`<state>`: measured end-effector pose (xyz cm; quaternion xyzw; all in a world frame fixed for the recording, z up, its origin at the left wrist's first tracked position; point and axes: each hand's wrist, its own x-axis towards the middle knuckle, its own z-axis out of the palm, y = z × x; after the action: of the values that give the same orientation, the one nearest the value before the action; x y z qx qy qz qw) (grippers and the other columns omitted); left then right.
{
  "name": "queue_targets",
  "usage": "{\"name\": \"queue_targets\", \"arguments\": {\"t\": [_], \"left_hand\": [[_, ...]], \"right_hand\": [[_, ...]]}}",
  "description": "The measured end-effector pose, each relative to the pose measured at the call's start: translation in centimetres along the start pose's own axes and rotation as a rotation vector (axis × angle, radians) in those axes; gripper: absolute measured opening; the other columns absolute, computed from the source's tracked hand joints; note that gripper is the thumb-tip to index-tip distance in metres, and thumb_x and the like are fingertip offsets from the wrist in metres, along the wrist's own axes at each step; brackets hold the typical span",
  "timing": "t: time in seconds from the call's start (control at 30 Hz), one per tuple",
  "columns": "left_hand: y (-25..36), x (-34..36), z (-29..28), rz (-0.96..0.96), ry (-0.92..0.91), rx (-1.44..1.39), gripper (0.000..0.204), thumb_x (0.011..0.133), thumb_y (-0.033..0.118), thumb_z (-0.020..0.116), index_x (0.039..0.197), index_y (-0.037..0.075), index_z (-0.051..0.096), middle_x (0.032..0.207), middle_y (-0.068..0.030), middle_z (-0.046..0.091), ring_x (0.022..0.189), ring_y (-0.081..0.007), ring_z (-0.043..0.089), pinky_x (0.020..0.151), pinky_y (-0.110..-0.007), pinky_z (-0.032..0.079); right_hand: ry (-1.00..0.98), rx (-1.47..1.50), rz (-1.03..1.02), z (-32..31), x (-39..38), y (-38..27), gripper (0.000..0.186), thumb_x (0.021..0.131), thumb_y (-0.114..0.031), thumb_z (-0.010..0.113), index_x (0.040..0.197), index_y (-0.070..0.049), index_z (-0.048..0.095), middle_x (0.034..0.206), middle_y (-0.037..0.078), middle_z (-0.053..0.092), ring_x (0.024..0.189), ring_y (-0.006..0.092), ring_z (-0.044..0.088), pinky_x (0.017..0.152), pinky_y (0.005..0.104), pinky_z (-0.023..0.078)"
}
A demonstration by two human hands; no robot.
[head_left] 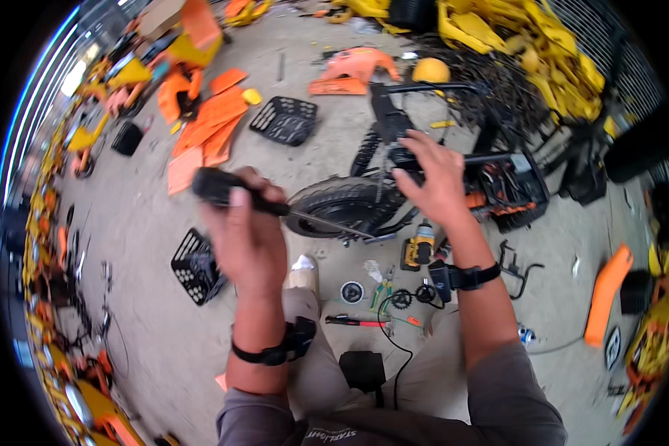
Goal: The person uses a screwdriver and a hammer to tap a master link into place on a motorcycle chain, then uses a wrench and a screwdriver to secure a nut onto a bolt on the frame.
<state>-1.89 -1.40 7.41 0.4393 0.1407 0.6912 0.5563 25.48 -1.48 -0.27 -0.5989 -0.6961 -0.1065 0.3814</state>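
Observation:
My left hand (247, 234) is closed round the black handle of a long screwdriver (217, 187). Its metal shaft slants down to the right, with the tip by the lower rim of a black tyred wheel (334, 204); contact cannot be made out. The wheel belongs to a partly stripped bike (386, 119) lying across the floor in front of me. Over the bike's frame, my right hand (437, 175) has its thumb and fingers apart beside a dark part, seemingly touching it. At its right is an open black housing (524, 186) with wires inside.
Near my feet lie a yellow-black power drill (419, 247), green-handled pliers (383, 291), a red-handled hammer (357, 321) and a chainring (401, 299). Black baskets (284, 120) and orange panels (212, 123) lie left. Yellow parts (528, 52) are heaped far right.

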Motion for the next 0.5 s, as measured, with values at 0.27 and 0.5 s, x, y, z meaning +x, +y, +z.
{"name": "queue_targets", "arguments": {"t": [0.27, 0.5], "left_hand": [[-2.1, 6.2, 7.3, 0.28, 0.024, -0.032, 0.049, 0.107, 0.035, 0.048, 0.151, 0.022, 0.031, 0.122, -0.0061, 0.058, 0.097, -0.0174, 0.056, 0.089, -0.043, 0.046], [-3.2, 8.3, 3.3, 0.264, -0.147, -0.228, 0.04, 0.107, 0.03, 0.05, 0.141, 0.011, 0.043, 0.116, -0.0031, 0.051, 0.093, -0.0129, 0.049, 0.084, -0.033, 0.04]], "right_hand": [[-0.03, 0.012, 0.068, -1.7, -0.9, 0.4, 0.046, 0.083, -0.027, 0.072, 0.125, -0.012, 0.062, 0.135, 0.01, 0.059, 0.11, 0.0286, 0.06, 0.096, 0.0423, 0.036], [-0.094, 0.112, 0.159, -1.8, -0.6, -0.1, 0.049, 0.079, -0.025, 0.076, 0.124, -0.013, 0.061, 0.138, 0.009, 0.058, 0.122, 0.0279, 0.057, 0.099, 0.0411, 0.033]]}}
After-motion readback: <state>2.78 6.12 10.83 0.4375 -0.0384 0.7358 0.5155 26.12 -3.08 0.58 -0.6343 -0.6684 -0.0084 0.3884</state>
